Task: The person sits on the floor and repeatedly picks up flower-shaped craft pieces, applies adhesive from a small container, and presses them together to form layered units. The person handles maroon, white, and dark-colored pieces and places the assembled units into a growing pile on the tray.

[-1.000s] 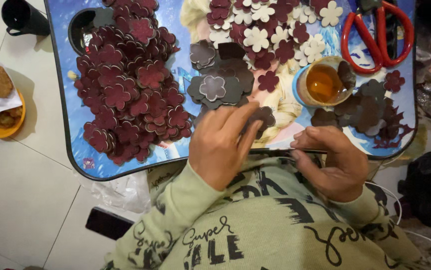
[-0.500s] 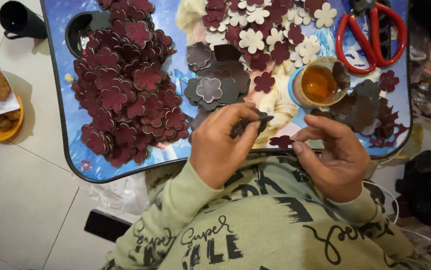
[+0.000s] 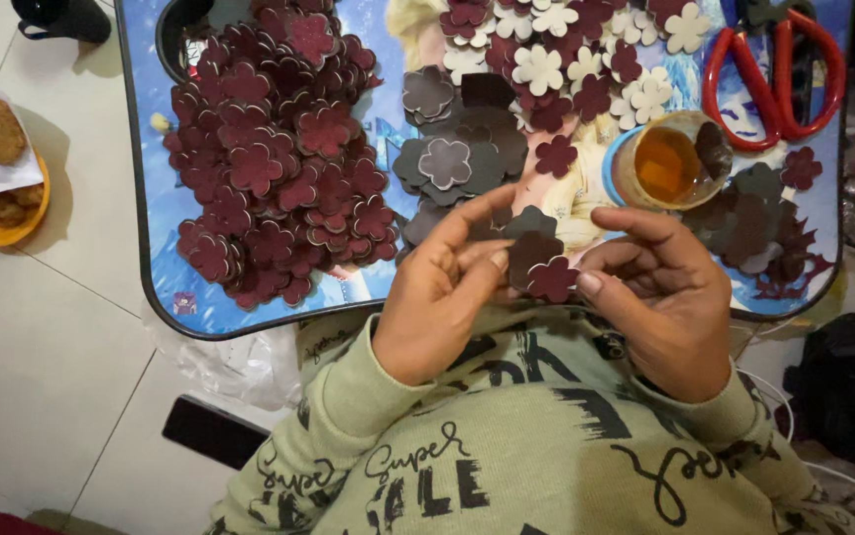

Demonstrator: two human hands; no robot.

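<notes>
Pinching stacked maroon flower cutouts (image 3: 541, 266) together above the tray's (image 3: 140, 198) near edge, left hand (image 3: 442, 297) and right hand (image 3: 660, 297) are now lifting them clear, whereas earlier both were pressing low; beyond, the maroon pile (image 3: 269, 159) and glue cup (image 3: 667, 163) are lying.

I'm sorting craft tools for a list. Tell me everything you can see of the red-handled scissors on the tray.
The red-handled scissors lie flat at the far right corner of the blue picture-printed tray. Two large oval loops of glossy red plastic point toward the person; the dark blades run off the top of the frame, so their tips are hidden. They look closed. No hand touches them. Cream flower-shaped cutouts lie just beside them.
</notes>
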